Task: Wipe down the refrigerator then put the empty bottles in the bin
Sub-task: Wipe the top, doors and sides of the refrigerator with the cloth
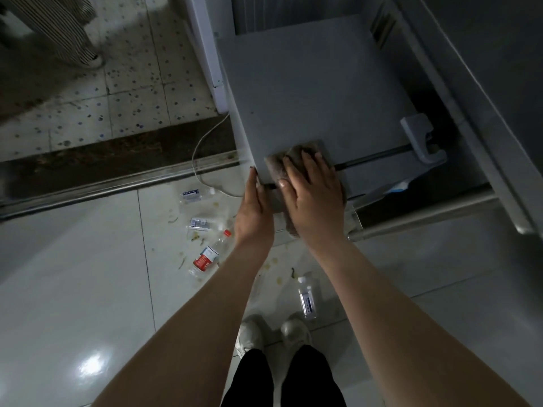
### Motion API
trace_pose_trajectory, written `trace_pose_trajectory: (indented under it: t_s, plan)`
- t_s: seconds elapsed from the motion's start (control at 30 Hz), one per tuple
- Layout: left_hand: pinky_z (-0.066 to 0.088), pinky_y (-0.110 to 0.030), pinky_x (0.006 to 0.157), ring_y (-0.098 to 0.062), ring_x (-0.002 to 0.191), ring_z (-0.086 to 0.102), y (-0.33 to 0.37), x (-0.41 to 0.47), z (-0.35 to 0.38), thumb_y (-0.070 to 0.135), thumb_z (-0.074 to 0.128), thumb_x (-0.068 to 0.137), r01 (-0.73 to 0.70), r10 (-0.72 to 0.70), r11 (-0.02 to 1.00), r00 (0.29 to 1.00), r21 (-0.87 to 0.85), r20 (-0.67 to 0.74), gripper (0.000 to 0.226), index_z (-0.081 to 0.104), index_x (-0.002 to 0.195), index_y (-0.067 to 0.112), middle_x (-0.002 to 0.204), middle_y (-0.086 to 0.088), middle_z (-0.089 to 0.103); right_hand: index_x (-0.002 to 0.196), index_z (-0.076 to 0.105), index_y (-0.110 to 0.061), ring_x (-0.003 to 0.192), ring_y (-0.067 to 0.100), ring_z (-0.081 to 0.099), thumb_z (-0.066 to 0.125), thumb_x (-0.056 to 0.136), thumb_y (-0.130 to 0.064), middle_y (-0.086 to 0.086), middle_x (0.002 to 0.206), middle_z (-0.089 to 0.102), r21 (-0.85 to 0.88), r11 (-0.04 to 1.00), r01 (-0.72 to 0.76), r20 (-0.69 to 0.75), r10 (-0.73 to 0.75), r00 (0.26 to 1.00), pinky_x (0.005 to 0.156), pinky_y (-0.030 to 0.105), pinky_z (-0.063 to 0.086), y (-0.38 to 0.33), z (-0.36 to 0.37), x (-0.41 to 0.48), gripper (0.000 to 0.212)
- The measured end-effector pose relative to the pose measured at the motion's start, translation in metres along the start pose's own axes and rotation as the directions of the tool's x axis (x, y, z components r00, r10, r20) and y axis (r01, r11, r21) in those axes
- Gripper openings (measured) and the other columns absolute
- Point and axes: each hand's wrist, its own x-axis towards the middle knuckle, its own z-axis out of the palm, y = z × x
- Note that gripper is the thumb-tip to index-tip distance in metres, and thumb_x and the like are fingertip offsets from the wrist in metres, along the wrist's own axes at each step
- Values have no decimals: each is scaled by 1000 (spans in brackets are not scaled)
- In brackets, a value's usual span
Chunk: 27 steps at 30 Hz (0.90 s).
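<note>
I look down on the grey top of the refrigerator. My right hand lies flat, fingers straight, on a brownish cloth at the top's front left corner. My left hand rests with straight fingers against the refrigerator's left front edge. Several empty plastic bottles lie on the floor below: one with a red cap and red label, two small clear ones with blue labels, and one with a white cap near my shoes.
A white cord trails down the refrigerator's left side to the floor. A metal door threshold crosses the floor on the left. Food scraps litter the tiles around the bottles. Another person's striped trouser leg stands at the top left.
</note>
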Motion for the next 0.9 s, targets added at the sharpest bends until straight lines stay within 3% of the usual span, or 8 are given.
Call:
trace_pose_trajectory:
  t_s: [0.13,0.2,0.3,0.33,0.43,0.5,0.73,0.9]
  plan:
    - [46,-35,80,-28,115,53,2,-2,0,32,22,101,-90,96,986,995,137,-37,46,16,146,37,144,-2,43,126,58,-19,125,35,47,36,95,-40,13,134,54,-35,999,-2,31,3,1000,103,48,36,41,-9,9,44]
    - [46,-34,87,-26,123,47,2,0,0,28,24,101,-145,153,973,988,179,-34,47,15,147,33,150,0,32,128,57,-18,126,36,45,33,94,-41,14,135,52,-39,999,-15,58,17,998,103,49,35,62,-16,14,47]
    - [26,-17,100,-18,136,33,2,3,0,22,27,101,-163,167,968,986,188,-5,47,19,147,26,154,4,23,131,54,-16,131,35,39,28,93,-43,15,139,48,-40,996,-77,88,80,993,106,48,30,82,-24,18,53]
    - [23,-16,102,-17,137,32,1,5,0,21,27,101,-153,155,972,988,177,1,46,20,147,26,154,4,23,131,54,-16,132,35,38,28,93,-43,15,140,47,-42,995,-88,88,91,992,107,47,29,84,-24,18,54]
    - [31,-28,107,-22,135,36,3,4,1,23,26,101,-105,106,986,994,131,3,46,18,147,29,153,1,26,127,58,-13,127,37,44,35,91,-38,19,134,52,-59,993,-100,25,101,995,104,50,33,75,-21,14,49]
    - [36,-32,101,-27,131,40,4,0,4,27,25,101,-83,84,985,996,153,1,47,15,147,31,154,0,26,126,58,-13,125,38,46,37,91,-37,20,133,53,-70,992,-107,9,108,994,103,50,34,62,-18,9,47]
    - [38,-27,87,-25,128,44,2,-2,3,27,28,101,-97,97,984,995,151,11,49,14,147,30,154,2,23,125,59,-18,123,36,50,39,93,-38,16,130,56,-17,998,54,18,-54,998,101,47,38,2,-4,-7,44]
    - [41,-30,81,-28,123,48,5,-2,3,30,27,100,-102,107,964,994,246,-6,48,13,147,32,154,3,24,126,59,-19,124,34,49,38,93,-39,14,130,57,12,993,118,46,-118,992,102,45,37,23,-7,0,45]
